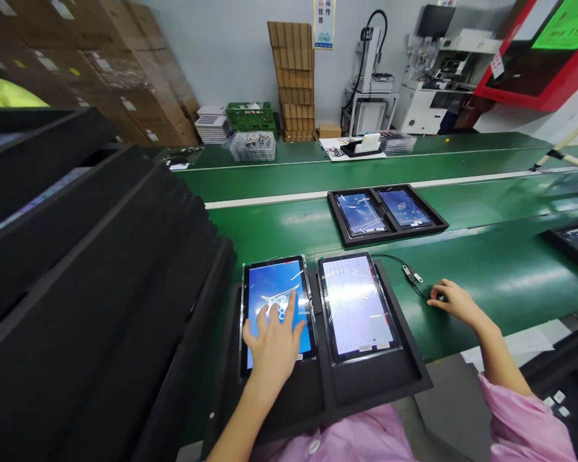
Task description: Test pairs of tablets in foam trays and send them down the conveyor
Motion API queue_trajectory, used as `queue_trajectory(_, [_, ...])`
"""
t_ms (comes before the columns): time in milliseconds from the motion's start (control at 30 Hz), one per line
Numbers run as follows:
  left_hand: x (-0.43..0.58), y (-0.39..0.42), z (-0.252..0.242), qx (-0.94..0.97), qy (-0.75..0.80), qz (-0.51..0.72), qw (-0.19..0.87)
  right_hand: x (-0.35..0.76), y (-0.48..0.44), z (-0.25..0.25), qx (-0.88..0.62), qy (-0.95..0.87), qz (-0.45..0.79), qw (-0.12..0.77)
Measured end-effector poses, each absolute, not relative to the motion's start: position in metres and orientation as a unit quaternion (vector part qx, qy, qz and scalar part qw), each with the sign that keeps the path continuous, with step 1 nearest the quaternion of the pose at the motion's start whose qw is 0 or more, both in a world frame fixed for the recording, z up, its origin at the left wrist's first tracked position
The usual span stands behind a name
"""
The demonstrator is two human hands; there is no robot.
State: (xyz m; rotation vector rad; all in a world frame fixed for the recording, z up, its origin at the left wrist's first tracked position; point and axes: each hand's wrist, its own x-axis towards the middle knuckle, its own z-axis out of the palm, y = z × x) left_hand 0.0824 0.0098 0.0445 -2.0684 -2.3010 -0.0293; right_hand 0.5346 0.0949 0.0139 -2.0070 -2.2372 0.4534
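Pink sleeves frame black foam tray; left hand open, fingers tapping blue-screen tablet. White-screen tablet just right, untouched. Right hand loosely curled on cable, possibly gripping; plugging seemingly pending.

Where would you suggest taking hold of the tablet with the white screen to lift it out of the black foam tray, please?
Probably by its two long edges, from above. The white-screen tablet lies flat, face up, sunk in the black foam tray, so only its upper face and edges are open. The right hand is free on the belt beside it; the left hand touches the blue-screen tablet.
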Motion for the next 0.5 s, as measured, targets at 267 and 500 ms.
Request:
queue_trajectory(267, [0.063,0.063,0.049,-0.669,-0.737,-0.06,-0.078,0.519,0.096,0.052,-0.616,-0.643,0.363,0.276])
queue_trajectory(500, [0.038,0.089,0.055,-0.714,-0.657,-0.202,-0.13,0.51,0.124,0.061,-0.59,-0.546,0.431,0.41])
